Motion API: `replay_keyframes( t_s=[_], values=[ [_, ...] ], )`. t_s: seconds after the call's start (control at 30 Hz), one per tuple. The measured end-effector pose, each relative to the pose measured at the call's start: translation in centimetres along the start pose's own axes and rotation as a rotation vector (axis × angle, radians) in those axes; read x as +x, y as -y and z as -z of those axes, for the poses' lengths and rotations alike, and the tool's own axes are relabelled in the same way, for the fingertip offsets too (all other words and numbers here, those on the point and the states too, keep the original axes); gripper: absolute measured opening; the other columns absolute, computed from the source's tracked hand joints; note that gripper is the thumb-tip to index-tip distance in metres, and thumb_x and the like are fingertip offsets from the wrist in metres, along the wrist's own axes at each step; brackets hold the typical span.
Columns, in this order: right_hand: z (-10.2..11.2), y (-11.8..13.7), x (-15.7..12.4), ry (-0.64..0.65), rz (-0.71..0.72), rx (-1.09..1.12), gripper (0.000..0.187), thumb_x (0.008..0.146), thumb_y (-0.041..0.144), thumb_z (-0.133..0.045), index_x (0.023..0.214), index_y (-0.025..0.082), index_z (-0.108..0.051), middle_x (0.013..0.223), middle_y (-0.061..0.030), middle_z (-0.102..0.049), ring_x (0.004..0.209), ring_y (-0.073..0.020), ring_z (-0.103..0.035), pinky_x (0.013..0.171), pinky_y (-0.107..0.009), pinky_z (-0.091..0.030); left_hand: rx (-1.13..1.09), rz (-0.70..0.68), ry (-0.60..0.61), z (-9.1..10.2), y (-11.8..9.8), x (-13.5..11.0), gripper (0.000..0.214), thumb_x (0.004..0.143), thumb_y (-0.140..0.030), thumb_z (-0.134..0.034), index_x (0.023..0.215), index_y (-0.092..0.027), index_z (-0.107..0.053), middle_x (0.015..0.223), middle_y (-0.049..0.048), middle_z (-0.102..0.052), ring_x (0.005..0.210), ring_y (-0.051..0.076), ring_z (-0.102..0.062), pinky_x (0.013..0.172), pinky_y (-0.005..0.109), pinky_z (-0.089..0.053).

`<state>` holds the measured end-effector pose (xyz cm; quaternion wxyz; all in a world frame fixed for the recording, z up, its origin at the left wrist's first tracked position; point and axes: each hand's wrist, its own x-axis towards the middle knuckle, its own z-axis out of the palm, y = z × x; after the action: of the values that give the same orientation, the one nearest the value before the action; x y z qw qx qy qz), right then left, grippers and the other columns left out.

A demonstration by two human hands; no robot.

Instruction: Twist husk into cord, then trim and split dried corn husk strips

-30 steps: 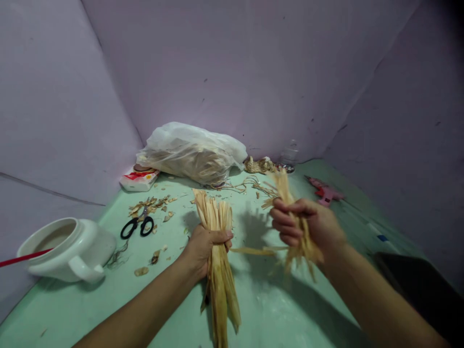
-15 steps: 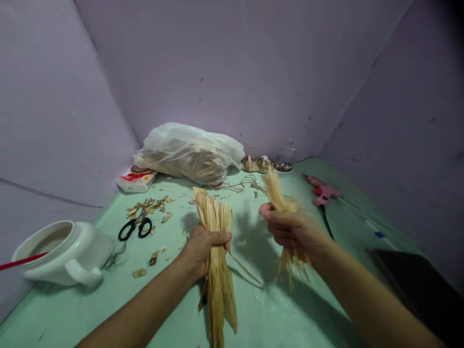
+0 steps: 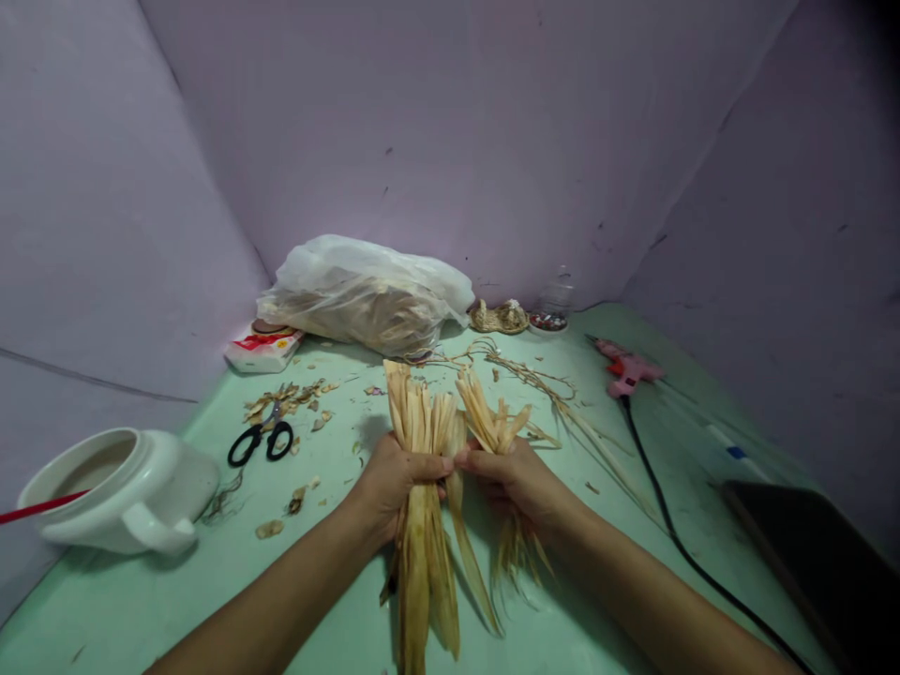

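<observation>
My left hand (image 3: 390,483) is closed round a thick bundle of dried husk strips (image 3: 422,525) that stands upright over the green table (image 3: 175,600). My right hand (image 3: 517,478) grips a smaller bunch of husk strips (image 3: 492,422) and holds it right against the big bundle, fingertips touching the left hand's. The strips fan out above both fists and hang loose below them.
Black scissors (image 3: 257,441) lie among husk scraps at the left. A white pot (image 3: 116,487) with a red stick sits at the near left. A plastic bag of husks (image 3: 366,295) lies at the back. A pink glue gun (image 3: 625,367) with a black cord lies at the right.
My right hand has come down and leftward with its small bunch, from apart and raised to pressed against the bundle in my left hand. The left hand has stayed put.
</observation>
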<state>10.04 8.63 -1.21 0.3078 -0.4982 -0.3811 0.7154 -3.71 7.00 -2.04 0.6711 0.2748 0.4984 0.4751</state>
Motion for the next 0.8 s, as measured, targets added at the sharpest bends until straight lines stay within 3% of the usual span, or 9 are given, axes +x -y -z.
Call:
replay_keyframes(
  t_s=[0.17,0.4,0.6,0.8],
  values=[
    [-0.1,-0.3,0.0,0.0,0.014,-0.004,0.026,0.055,0.024,-0.064,0.059,0.018,-0.039,0.037,0.0114,-0.026,0.031,-0.0011,-0.02,0.032,-0.017,-0.009,-0.008,-0.022,-0.003,-0.1,0.2,0.1,0.028,0.044,-0.008,-0.065,0.071,-0.007,-0.061,0.051,0.0021,-0.059,0.04,0.01,-0.049,0.038,0.02,-0.038],
    [0.6,-0.8,0.2,0.244,-0.047,0.136,0.04,0.057,0.035,-0.071,0.064,0.019,-0.035,0.041,0.0125,-0.021,0.036,-0.0007,-0.01,0.034,-0.016,-0.005,-0.107,0.069,0.043,-0.1,-0.2,-0.1,0.028,0.042,-0.009,-0.067,0.07,-0.008,-0.061,0.046,0.0006,-0.057,0.035,0.008,-0.046,0.037,0.019,-0.038],
    [1.3,-0.8,0.3,0.331,-0.052,0.173,0.038,0.06,0.034,-0.07,0.063,0.018,-0.036,0.043,0.0117,-0.02,0.038,-0.001,-0.008,0.034,-0.015,-0.004,-0.148,0.103,0.116,0.0,-0.3,-0.2,0.033,0.042,-0.009,-0.069,0.075,-0.007,-0.063,0.057,0.0042,-0.062,0.042,0.01,-0.052,0.041,0.02,-0.039],
    [1.5,-0.1,0.3,0.373,-0.061,0.25,0.029,0.063,0.031,-0.069,0.065,0.016,-0.043,0.044,0.0107,-0.022,0.037,-0.0009,-0.011,0.032,-0.013,-0.008,-0.126,0.095,0.093,0.4,-0.5,0.0,0.022,0.043,-0.009,-0.069,0.064,-0.007,-0.062,0.053,0.0034,-0.06,0.042,0.009,-0.052,0.042,0.019,-0.04]
  ],
)
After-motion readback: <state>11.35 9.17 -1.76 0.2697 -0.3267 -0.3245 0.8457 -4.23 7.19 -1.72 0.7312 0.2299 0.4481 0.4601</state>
